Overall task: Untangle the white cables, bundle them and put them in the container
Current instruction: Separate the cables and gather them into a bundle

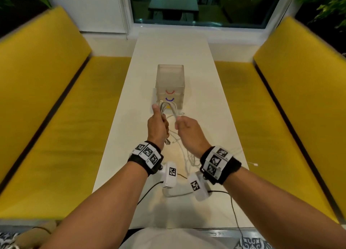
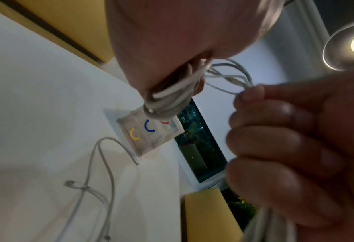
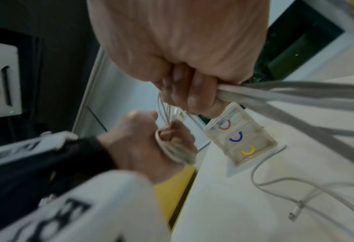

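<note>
A bundle of white cables (image 1: pixel 165 108) is gripped in the left hand (image 1: pixel 156 126), whose fingers are curled tightly round several looped strands. A few of the same strands are pinched in the right hand (image 1: pixel 188 128), just beside the left, so that a short arch of cable is stretched between the two fists above the table (image 1: pixel 215 102). The looped coil wound round the left fingers (image 3: pixel 167 135) is seen only from the right wrist, while a small plug among the strands is shown there too. Loose cable (image 2: pixel 103 165) lying on the table, with a slim connector at its end, is shown best from the left wrist. The container (image 1: pixel 170 84), a translucent, frosted, box-shaped set of drawers with red, blue and yellow curved handles, is stood just beyond the hands. Smooth round white cords are trailed below the wrists. Yellow cushioned benches (image 1: pixel 56 108) are set either side.
</note>
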Demonstrator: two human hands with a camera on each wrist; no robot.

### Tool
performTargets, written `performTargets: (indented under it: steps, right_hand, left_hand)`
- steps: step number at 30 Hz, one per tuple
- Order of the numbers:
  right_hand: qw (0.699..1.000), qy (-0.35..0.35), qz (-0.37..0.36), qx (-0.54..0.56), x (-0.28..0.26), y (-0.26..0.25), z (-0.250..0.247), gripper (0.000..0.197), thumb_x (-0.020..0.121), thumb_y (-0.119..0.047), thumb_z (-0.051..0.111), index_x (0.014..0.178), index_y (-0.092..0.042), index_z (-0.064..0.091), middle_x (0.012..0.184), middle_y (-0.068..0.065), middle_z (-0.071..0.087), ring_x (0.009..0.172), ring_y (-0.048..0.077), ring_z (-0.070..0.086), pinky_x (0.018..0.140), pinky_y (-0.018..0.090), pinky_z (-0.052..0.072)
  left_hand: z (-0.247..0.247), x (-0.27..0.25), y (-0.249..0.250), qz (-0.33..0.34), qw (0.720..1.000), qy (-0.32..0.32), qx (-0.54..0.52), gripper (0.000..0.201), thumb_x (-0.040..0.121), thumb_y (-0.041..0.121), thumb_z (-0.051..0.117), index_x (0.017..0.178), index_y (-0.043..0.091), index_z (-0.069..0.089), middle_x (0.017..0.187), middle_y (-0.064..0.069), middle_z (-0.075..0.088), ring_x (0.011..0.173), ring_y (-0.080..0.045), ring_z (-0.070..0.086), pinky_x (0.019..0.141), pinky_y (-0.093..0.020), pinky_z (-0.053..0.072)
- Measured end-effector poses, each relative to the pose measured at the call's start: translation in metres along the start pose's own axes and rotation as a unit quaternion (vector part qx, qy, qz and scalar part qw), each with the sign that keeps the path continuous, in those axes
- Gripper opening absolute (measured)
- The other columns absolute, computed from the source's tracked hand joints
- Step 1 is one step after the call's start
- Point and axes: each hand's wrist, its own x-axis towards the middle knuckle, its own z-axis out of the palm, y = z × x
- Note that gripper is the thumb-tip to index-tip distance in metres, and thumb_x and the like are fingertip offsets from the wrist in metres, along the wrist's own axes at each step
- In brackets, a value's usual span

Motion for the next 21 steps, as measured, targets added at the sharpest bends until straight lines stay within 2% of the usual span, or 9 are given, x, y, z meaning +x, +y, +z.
performTargets:
  steps: [3,5,6,7,10,15,18,19,21]
  right_hand:
    - [0.999,-0.013,-0.016,-0.049,-0.008,-0.002,0.010,0.043,0.107,-0.028,0.037,0.068,-0.018,0.051,0.065,-0.003,0.056,0.062,0.015,0.051,0.065,0.037,0.043]
    - [0.997,-0.017,-0.022,-0.066,-0.012,-0.004,0.012,0.043,0.107,-0.030,0.035,0.069,-0.017,0.052,0.069,0.001,0.061,0.066,0.020,0.055,0.069,0.042,0.048]
    - [0.996,-0.024,-0.027,-0.079,-0.012,-0.005,0.012,0.042,0.107,-0.030,0.034,0.073,-0.015,0.054,0.073,0.003,0.063,0.068,0.023,0.057,0.070,0.044,0.049]
    - [0.994,-0.036,-0.034,-0.101,-0.013,-0.006,0.011,0.039,0.106,-0.028,0.034,0.079,-0.012,0.058,0.077,0.005,0.066,0.072,0.025,0.060,0.070,0.044,0.050]
    - [0.977,-0.073,-0.052,-0.191,-0.013,-0.005,0.006,0.031,0.103,-0.025,0.034,0.096,-0.011,0.060,0.090,0.010,0.071,0.078,0.030,0.064,0.071,0.045,0.053]
    - [0.942,-0.156,-0.069,-0.290,-0.012,0.000,-0.007,0.024,0.101,-0.024,0.036,0.117,-0.012,0.050,0.094,0.010,0.070,0.077,0.034,0.065,0.069,0.046,0.054]
    - [0.946,-0.184,-0.070,-0.259,-0.017,0.007,-0.006,0.012,0.100,-0.014,0.040,0.102,-0.010,0.051,0.093,0.015,0.067,0.078,0.034,0.063,0.069,0.047,0.053]
    - [0.955,-0.178,-0.071,-0.226,-0.018,0.009,-0.008,0.015,0.102,-0.017,0.040,0.095,-0.012,0.052,0.089,0.013,0.066,0.075,0.030,0.063,0.067,0.045,0.051]
    - [0.974,-0.169,-0.058,-0.142,-0.016,0.012,-0.013,0.030,0.106,-0.025,0.041,0.079,-0.018,0.052,0.070,-0.002,0.060,0.058,0.008,0.056,0.056,0.032,0.044]
  left_hand:
    - [0.004,0.000,0.001,0.010,0.999,-0.034,-0.010,0.074,0.087,0.084,0.034,0.071,0.015,0.055,0.059,-0.005,0.052,0.053,-0.019,0.045,0.053,-0.031,0.039]
    - [0.006,0.000,0.001,0.037,0.997,-0.068,-0.015,0.082,0.076,0.090,0.043,0.093,0.014,0.071,0.088,-0.007,0.072,0.075,-0.022,0.063,0.072,-0.036,0.052]
    - [0.007,-0.002,0.001,0.054,0.995,-0.080,-0.014,0.076,0.078,0.085,0.050,0.105,0.017,0.073,0.098,-0.005,0.076,0.084,-0.019,0.067,0.079,-0.033,0.055]
    - [0.006,-0.003,0.002,0.068,0.994,-0.086,-0.010,0.064,0.083,0.075,0.058,0.109,0.018,0.073,0.098,-0.003,0.077,0.085,-0.015,0.068,0.081,-0.030,0.056]
    - [0.006,-0.004,0.002,0.080,0.992,-0.097,0.012,0.033,0.086,0.045,0.074,0.100,0.016,0.076,0.078,0.004,0.071,0.072,-0.011,0.063,0.073,-0.030,0.053]
    - [0.004,-0.002,-0.006,0.043,0.993,-0.079,0.070,0.039,0.096,0.043,0.065,0.078,0.009,0.069,0.060,0.003,0.060,0.060,-0.016,0.055,0.062,-0.032,0.046]
    - [0.009,-0.009,-0.003,-0.011,0.995,-0.096,0.021,0.039,0.104,0.039,0.054,0.077,0.013,0.065,0.074,-0.007,0.074,0.068,-0.019,0.067,0.062,-0.033,0.052]
    - [0.011,-0.011,-0.001,-0.029,0.995,-0.096,-0.003,0.039,0.105,0.039,0.052,0.079,0.012,0.065,0.075,-0.009,0.075,0.068,-0.020,0.068,0.064,-0.033,0.054]
    - [0.013,-0.014,0.002,-0.047,0.996,-0.070,-0.043,0.043,0.104,0.037,0.054,0.072,0.008,0.060,0.064,-0.008,0.069,0.056,-0.020,0.065,0.056,-0.030,0.053]
